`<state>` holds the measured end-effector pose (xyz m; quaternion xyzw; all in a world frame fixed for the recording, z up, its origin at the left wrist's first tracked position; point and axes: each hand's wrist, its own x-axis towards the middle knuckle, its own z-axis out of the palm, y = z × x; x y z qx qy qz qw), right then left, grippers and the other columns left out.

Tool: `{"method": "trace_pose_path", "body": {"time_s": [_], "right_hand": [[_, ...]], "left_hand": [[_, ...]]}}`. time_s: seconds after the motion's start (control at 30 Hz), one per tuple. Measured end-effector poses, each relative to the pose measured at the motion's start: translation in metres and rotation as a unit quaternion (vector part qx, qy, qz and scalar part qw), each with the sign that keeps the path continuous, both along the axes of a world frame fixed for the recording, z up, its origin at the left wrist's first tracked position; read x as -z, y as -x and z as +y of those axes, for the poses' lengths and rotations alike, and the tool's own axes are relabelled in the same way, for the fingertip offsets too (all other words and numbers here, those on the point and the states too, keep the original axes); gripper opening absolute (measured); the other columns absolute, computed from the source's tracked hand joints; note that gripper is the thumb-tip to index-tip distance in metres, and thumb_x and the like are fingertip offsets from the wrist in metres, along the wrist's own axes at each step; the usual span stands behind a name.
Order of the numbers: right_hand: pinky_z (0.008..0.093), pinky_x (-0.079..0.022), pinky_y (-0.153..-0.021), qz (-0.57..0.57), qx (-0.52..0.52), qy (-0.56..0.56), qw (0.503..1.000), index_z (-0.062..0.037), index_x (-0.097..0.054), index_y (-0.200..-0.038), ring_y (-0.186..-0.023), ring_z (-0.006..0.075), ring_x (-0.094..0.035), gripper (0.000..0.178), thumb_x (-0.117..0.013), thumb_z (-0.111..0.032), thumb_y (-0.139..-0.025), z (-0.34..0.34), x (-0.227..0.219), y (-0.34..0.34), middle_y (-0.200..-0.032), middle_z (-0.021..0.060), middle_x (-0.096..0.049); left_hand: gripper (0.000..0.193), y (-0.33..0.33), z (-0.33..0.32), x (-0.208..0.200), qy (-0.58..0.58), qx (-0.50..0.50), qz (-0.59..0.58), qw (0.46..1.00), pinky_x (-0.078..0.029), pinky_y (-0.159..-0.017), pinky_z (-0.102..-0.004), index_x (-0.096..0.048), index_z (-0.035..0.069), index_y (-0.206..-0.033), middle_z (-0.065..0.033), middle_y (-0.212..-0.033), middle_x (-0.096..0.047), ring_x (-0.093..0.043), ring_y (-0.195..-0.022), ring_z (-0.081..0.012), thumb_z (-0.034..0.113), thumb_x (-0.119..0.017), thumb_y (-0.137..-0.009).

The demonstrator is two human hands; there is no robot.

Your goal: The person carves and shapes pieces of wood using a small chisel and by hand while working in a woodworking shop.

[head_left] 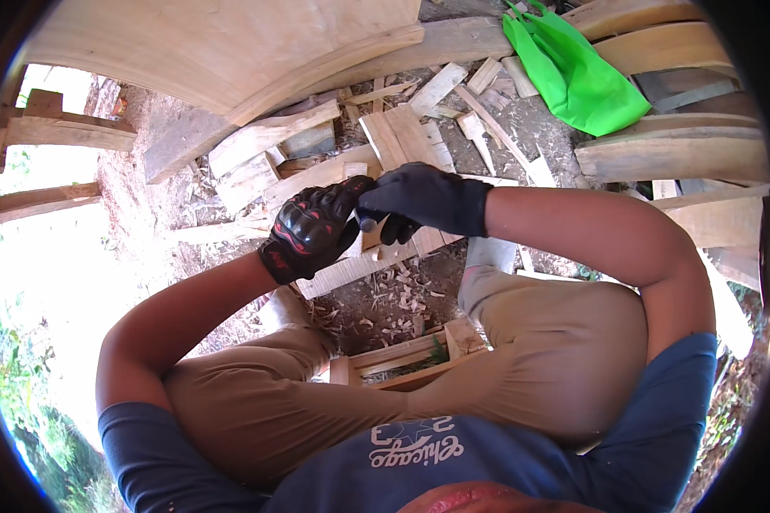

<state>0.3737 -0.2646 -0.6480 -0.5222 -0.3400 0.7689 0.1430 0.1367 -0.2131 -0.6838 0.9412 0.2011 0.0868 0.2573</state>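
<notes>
My two gloved hands meet in front of me, above scattered wood pieces. My left hand (310, 224) wears a black glove with a hard knuckle guard and red trim; its fingers are curled toward the right hand. Over it reaches my right hand (423, 201) in a plain black glove, with bent fingers pressed against the left fingertips. Between them shows the rounded end of a small dark object (368, 225); the rest is hidden by the gloves, so its kind cannot be told. Just beyond the hands lies a flat wooden board (395, 137).
A large wooden panel (222, 51) leans at the far left. A bright green bag (573, 81) lies at the far right on thick curved planks (672, 158). Offcuts and wood shavings (398, 295) cover the ground. Between my legs stands a low wooden frame (402, 355).
</notes>
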Motion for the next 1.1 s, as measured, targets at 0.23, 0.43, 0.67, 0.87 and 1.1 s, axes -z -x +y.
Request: {"method": "trace_pose_path", "body": {"time_s": [0.23,0.43,0.67,0.87,1.1], "right_hand": [[0.0349,-0.06,-0.074,0.074,-0.014,0.08,0.994,0.0002,-0.071,-0.123,-0.083,0.0224,-0.075,0.043,-0.056,-0.038,-0.109,0.013,0.013,-0.018,-0.107,0.0128,-0.078],[0.0427,-0.061,-0.072,-0.279,-0.222,-0.219,0.908,-0.0038,-0.074,-0.096,-0.08,0.0303,-0.076,0.034,-0.062,-0.035,-0.1,0.039,0.104,-0.088,-0.096,0.0159,-0.078],[0.0502,-0.059,-0.084,-0.59,-0.398,-0.295,0.638,-0.0091,-0.078,-0.091,-0.097,0.0399,-0.075,0.028,-0.064,-0.031,-0.081,0.06,0.118,-0.225,-0.097,0.0195,-0.077],[0.0492,-0.059,-0.092,-0.595,-0.35,-0.206,0.694,-0.0062,-0.073,-0.117,-0.107,0.0398,-0.073,0.04,-0.06,-0.03,-0.087,0.07,0.155,-0.279,-0.115,0.0219,-0.075],[0.0518,-0.046,-0.114,-0.612,-0.355,-0.24,0.665,-0.0116,-0.044,-0.16,-0.137,0.0387,-0.057,0.073,-0.057,-0.025,-0.09,0.092,0.161,-0.215,-0.153,0.0218,-0.055]], "left_hand": [[0.033,0.006,0.009,0.006,-0.054,0.021,-0.091,0.994,-0.059,-0.079,-0.0455,-0.07,0.007,-0.124,-0.0144,-0.102,-0.076,-0.074,-0.092,-0.0353,0.018,-0.071,-0.093],[0.033,0.003,0.007,0.009,-0.014,0.031,-0.053,0.998,-0.06,-0.077,-0.0461,-0.072,0.009,-0.121,-0.0124,-0.1,-0.076,-0.074,-0.086,-0.0335,0.02,-0.072,-0.09],[0.029,0.002,0.012,0.024,0.004,0.04,-0.125,0.991,-0.061,-0.075,-0.0453,-0.074,0.009,-0.116,-0.012,-0.101,-0.077,-0.075,-0.086,-0.0342,0.019,-0.076,-0.088],[0.026,-0.019,0.025,0.02,-0.015,0.069,-0.17,0.983,-0.062,-0.072,-0.0443,-0.075,0.006,-0.11,-0.0134,-0.103,-0.078,-0.075,-0.084,-0.0334,0.013,-0.079,-0.085],[0.03,-0.02,0.033,0.031,0.048,0.072,-0.227,0.97,-0.061,-0.069,-0.0428,-0.075,0.002,-0.109,-0.015,-0.098,-0.078,-0.076,-0.081,-0.032,0.012,-0.08,-0.081]]}}
